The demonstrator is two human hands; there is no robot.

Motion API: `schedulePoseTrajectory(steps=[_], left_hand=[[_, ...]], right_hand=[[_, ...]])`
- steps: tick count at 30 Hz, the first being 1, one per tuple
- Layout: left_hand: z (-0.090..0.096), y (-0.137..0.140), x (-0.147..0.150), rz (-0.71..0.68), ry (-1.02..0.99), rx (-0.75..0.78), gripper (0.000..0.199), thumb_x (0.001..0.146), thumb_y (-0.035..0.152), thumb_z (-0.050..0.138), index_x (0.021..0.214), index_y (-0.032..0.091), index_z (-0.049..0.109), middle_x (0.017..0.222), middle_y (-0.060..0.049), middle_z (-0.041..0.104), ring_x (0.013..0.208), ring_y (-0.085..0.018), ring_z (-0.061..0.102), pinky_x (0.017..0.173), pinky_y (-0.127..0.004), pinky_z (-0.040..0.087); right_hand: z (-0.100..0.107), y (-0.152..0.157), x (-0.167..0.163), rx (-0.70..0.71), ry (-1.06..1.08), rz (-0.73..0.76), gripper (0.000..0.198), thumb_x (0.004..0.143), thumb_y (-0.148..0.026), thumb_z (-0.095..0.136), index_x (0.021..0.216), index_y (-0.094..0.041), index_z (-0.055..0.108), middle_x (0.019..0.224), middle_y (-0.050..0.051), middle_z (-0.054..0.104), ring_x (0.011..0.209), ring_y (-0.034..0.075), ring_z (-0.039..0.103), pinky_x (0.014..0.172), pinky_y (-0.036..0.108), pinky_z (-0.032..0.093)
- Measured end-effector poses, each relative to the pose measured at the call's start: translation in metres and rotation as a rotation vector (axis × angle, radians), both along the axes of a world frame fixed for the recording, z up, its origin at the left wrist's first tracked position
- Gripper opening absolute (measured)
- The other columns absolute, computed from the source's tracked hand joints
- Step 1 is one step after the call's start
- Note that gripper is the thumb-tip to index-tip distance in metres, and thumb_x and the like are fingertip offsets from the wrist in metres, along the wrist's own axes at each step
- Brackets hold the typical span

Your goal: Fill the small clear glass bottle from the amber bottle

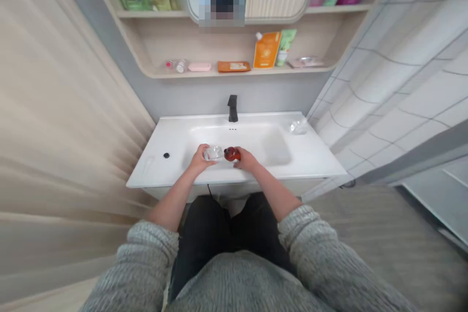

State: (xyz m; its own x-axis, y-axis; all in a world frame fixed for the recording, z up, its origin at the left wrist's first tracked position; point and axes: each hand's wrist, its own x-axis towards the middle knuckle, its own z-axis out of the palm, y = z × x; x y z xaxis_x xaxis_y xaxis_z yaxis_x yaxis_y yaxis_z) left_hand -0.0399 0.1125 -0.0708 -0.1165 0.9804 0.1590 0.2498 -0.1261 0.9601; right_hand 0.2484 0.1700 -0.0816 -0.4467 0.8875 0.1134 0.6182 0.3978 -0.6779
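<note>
Over the white sink basin (270, 146), my left hand (200, 160) is closed round a clear see-through container (214, 153). It looks like a small cup or jar, but its exact kind is too small to tell. My right hand (246, 160) grips a reddish-brown bottle (231, 154) with a dark end facing left, towards the container. A narrow gap seems to separate the two. Just behind them stands a black faucet (233, 108).
Clear crumpled plastic (299, 126) lies on the counter's right. A black round drain stopper (166, 155) sits on the left. Above, a shelf (204, 74) carries an orange pouch (267, 50), a green tube (285, 48) and an orange packet (234, 66). A curtain (66, 122) hangs at left.
</note>
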Motion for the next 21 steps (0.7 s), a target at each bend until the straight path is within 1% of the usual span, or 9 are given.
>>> schedulePoseTrajectory(steps=[4, 7, 12, 18, 21], left_hand=[[-0.0034, -0.0017, 0.0006, -0.021, 0.062, 0.004, 0.077, 0.054, 0.026, 0.101, 0.120, 0.025, 0.062, 0.098, 0.005, 0.066, 0.081, -0.017, 0.060, 0.079, -0.030, 0.048], [-0.0049, -0.0034, 0.0006, -0.019, 0.092, -0.012, 0.079, 0.055, 0.028, 0.102, 0.123, 0.025, 0.063, 0.097, 0.005, 0.066, 0.080, -0.018, 0.061, 0.078, -0.031, 0.048], [-0.0042, -0.0050, 0.0006, -0.012, 0.118, 0.009, 0.078, 0.055, 0.029, 0.103, 0.124, 0.025, 0.066, 0.106, 0.001, 0.070, 0.091, -0.021, 0.066, 0.086, -0.034, 0.052], [-0.0003, -0.0054, 0.0047, -0.015, 0.047, 0.010, 0.080, 0.052, 0.029, 0.103, 0.124, 0.023, 0.069, 0.114, -0.003, 0.074, 0.099, -0.024, 0.071, 0.091, -0.037, 0.057], [0.0016, -0.0066, 0.0066, -0.013, 0.020, 0.013, 0.083, 0.052, 0.033, 0.104, 0.127, 0.021, 0.071, 0.114, -0.004, 0.076, 0.099, -0.025, 0.073, 0.092, -0.038, 0.059]], right_hand=[[-0.0008, -0.0014, 0.0008, 0.019, -0.021, 0.002, 0.084, 0.067, -0.013, 0.092, 0.147, -0.022, 0.068, 0.138, 0.011, 0.080, 0.120, 0.032, 0.076, 0.107, 0.043, 0.059], [-0.0007, -0.0027, 0.0008, 0.037, -0.047, 0.005, 0.084, 0.068, -0.012, 0.092, 0.148, -0.021, 0.067, 0.141, 0.012, 0.079, 0.122, 0.032, 0.076, 0.108, 0.043, 0.058], [0.0021, -0.0043, 0.0001, 0.048, -0.072, 0.008, 0.084, 0.070, -0.013, 0.091, 0.150, -0.021, 0.066, 0.141, 0.013, 0.078, 0.124, 0.033, 0.076, 0.109, 0.043, 0.058], [0.0007, -0.0039, -0.0003, 0.075, -0.082, 0.014, 0.083, 0.070, -0.011, 0.089, 0.150, -0.019, 0.066, 0.142, 0.015, 0.078, 0.124, 0.033, 0.076, 0.111, 0.043, 0.058], [-0.0021, -0.0029, -0.0005, 0.080, -0.089, 0.012, 0.086, 0.070, -0.011, 0.090, 0.153, -0.019, 0.065, 0.143, 0.016, 0.077, 0.127, 0.034, 0.075, 0.113, 0.045, 0.058]])
